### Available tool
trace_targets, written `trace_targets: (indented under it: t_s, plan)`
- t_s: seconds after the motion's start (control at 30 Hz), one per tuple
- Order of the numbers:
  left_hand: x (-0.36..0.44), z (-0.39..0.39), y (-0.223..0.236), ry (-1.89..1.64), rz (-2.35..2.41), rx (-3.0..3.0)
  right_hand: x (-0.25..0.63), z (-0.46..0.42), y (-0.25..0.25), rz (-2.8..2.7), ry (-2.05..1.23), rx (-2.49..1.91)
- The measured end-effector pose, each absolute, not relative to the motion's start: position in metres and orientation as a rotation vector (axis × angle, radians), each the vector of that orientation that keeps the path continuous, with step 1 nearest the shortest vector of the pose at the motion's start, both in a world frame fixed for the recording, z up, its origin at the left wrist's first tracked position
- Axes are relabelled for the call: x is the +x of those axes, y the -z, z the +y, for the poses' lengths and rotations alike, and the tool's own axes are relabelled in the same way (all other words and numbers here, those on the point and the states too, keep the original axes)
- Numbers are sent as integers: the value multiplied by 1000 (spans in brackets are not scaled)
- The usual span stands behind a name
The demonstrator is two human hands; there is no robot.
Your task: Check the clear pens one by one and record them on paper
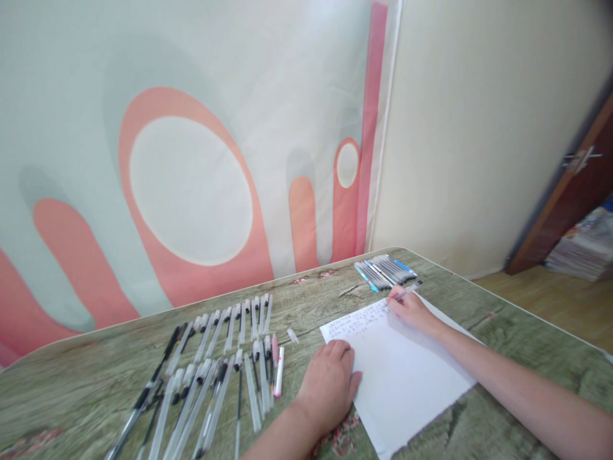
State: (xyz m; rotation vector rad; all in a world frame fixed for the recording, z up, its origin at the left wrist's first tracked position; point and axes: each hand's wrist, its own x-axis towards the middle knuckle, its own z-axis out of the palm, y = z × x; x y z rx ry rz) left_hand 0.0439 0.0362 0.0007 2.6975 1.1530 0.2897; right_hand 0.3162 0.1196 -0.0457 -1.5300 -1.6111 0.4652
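Observation:
My right hand [408,308] is closed around a clear pen [412,287], whose dark end points up and to the right. It rests on the upper right part of a white sheet of paper [407,377]. Several lines of small handwriting run across the top of the sheet; the pen's tip is too small to make out. At the sheet's left edge, my left hand [331,383] lies palm down with its thumb apart, holding nothing. Left of that hand are a white and pink marker [279,372] and a loose translucent pen cap [292,336].
Many disassembled pens and translucent barrels [191,409] lie in two rows on the left of the wood-patterned table [62,396]. A row of pens [385,271] lies beyond the paper. Behind the table hangs a printed backdrop [306,76]; a brown door [565,185] stands at right.

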Motion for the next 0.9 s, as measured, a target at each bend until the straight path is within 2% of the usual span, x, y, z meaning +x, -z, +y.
trace_targets:
  t_s: [0.37,0.57,0.7,0.8,0.9]
  plan:
    - [44,36,1,-303,1135,2716,320,124,53,-1489,-554,-1496]
    - [43,37,2,-335,1130,2760,324,125,55,-1307,-790,-1402]
    - [42,35,3,-327,1101,2809,322,120,50,-1286,-755,-1385]
    - [40,34,4,-329,1092,2844,308,114,41,-1357,-762,-1356]
    - [40,34,4,-322,1077,2898,275,107,29,-1414,-917,-1266]
